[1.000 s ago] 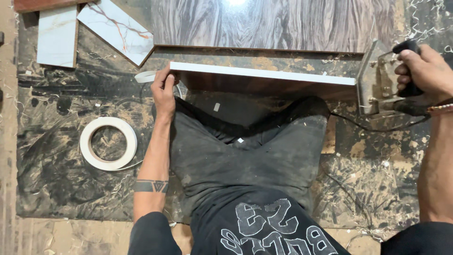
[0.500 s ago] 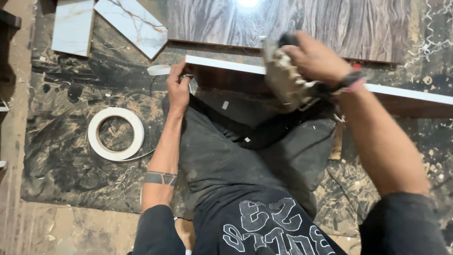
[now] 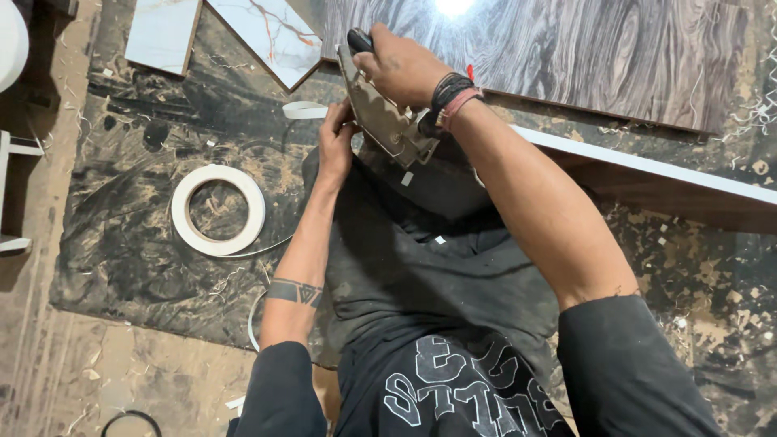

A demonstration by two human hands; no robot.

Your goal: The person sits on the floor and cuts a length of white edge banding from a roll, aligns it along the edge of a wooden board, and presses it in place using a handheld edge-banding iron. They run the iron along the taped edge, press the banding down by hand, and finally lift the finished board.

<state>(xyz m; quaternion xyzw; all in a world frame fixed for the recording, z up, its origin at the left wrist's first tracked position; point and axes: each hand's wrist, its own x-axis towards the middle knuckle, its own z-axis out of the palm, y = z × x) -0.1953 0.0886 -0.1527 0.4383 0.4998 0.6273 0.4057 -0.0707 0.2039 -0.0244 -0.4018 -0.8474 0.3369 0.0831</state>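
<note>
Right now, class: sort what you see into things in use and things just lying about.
In use: right hand gripping grimy power tool; left hand at white-edged board; loose white strip end.
Lying about: tape roll; marble-look offcuts; wood-grain panel.

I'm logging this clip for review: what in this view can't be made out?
- Head view: the base of the iron-like tool and the panel edge under it, hidden by the tool and the right hand.
- Left hand: fingertips hidden behind the tool.
- White-edged panel: its far end is cut off by the right frame edge.
</note>
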